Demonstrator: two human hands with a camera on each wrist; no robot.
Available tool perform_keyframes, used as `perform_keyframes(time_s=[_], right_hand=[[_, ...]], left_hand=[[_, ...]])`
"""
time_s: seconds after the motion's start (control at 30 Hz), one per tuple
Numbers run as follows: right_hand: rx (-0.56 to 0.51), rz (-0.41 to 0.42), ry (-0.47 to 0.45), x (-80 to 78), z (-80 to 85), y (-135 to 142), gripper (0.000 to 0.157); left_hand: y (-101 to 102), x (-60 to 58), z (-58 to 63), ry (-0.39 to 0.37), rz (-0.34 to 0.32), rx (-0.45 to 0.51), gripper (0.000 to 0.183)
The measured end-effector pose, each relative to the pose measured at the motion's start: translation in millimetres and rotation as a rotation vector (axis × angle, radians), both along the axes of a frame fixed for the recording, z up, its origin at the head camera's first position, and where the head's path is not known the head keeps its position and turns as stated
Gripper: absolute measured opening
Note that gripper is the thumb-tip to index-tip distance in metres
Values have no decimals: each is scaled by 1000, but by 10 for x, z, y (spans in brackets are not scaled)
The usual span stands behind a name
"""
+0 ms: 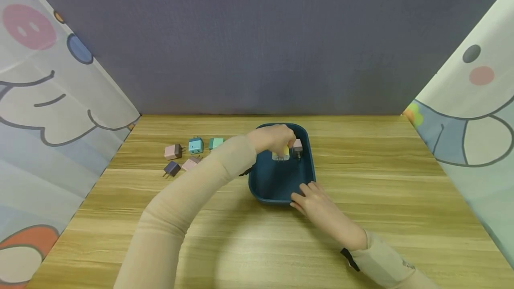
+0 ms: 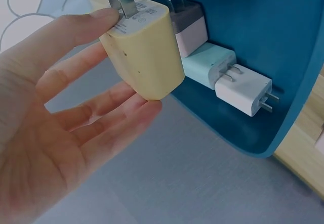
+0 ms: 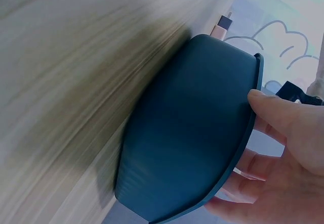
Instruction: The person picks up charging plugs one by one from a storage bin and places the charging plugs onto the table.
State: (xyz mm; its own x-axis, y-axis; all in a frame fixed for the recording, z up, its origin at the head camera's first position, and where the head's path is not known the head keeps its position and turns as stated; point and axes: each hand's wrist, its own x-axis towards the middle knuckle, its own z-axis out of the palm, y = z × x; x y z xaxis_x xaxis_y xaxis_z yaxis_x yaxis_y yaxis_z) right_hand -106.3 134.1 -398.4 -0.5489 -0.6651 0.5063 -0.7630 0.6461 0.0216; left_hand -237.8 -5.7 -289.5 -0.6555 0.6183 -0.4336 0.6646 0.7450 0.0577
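Clearly, the left hand [image 1: 276,139] pinched the yellow charger [image 2: 147,57] over the blue bin [image 1: 275,182], the right hand [image 1: 317,203] gripping its rim [image 3: 257,70]; keeping prongs [image 2: 126,1] off neighbouring chargers [image 2: 202,64] seemed wise.

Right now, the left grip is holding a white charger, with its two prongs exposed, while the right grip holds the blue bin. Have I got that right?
Only the colour is wrong: the left wrist view shows that the left grip is holding a yellow charger, with its two prongs exposed, while the right grip holds the blue bin.
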Motion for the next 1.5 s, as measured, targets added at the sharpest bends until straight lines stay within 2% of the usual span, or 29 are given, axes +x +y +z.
perform_keyframes(time_s=[0.1,0.5,1.17,1.5], right_hand=[[1,1,-1,0,4,1,17],[12,-23,-34,8,0,-3,15],[24,-47,-81,4,-27,-14,11],[22,-45,-76,6,-42,-10,12]], left_hand=[[-28,26,24,7,5,9,35],[-230,119,111,68,-53,38,32],[-682,356,164,91,7,181,33],[-894,474,73,101,63,218,32]])
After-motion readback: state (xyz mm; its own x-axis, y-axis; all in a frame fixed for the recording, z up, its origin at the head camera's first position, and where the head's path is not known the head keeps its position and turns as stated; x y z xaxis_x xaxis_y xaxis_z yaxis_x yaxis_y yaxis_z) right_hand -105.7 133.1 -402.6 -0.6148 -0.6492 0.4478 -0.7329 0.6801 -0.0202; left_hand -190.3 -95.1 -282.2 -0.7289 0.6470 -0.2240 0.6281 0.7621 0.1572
